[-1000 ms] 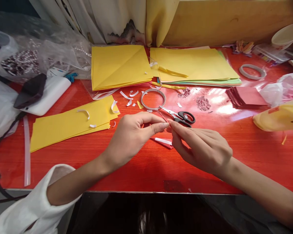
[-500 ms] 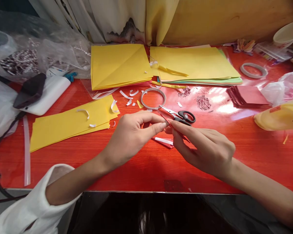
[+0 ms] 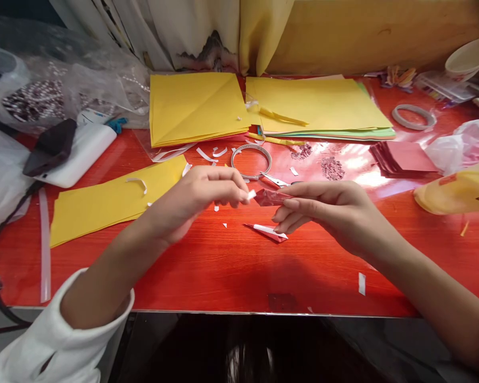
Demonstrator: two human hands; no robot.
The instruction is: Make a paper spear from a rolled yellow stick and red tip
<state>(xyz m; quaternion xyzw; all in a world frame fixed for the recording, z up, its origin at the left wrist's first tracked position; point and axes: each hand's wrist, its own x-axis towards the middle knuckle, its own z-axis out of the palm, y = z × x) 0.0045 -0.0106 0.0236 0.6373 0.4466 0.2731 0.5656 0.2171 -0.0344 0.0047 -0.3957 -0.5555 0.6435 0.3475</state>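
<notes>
Between the thumb and fingers of my right hand [image 3: 327, 210] is a piece of folded red paper [image 3: 269, 198], its pointed end turned left. My left hand [image 3: 207, 194] pinches a small white strip [image 3: 251, 195] right beside the red paper's tip; I cannot tell if the two touch. Below them a folded red and white paper piece [image 3: 269, 232] lies on the table. Behind my hands are a roll of tape [image 3: 251, 161] and scissors [image 3: 275, 181], whose handles are hidden by my right hand.
Stacks of yellow paper [image 3: 199, 109] stand at the back, and yellow strips [image 3: 96, 205] lie at the left. On the right are a stack of dark red paper squares [image 3: 403, 158], another tape roll [image 3: 414, 116] and a yellowish cup [image 3: 455, 191]. White scraps [image 3: 362, 284] are scattered about.
My hands have moved apart, the left one leftward with a white strip in its fingers. The red paper stays in my right hand. A white scrap now shows near my right forearm.
</notes>
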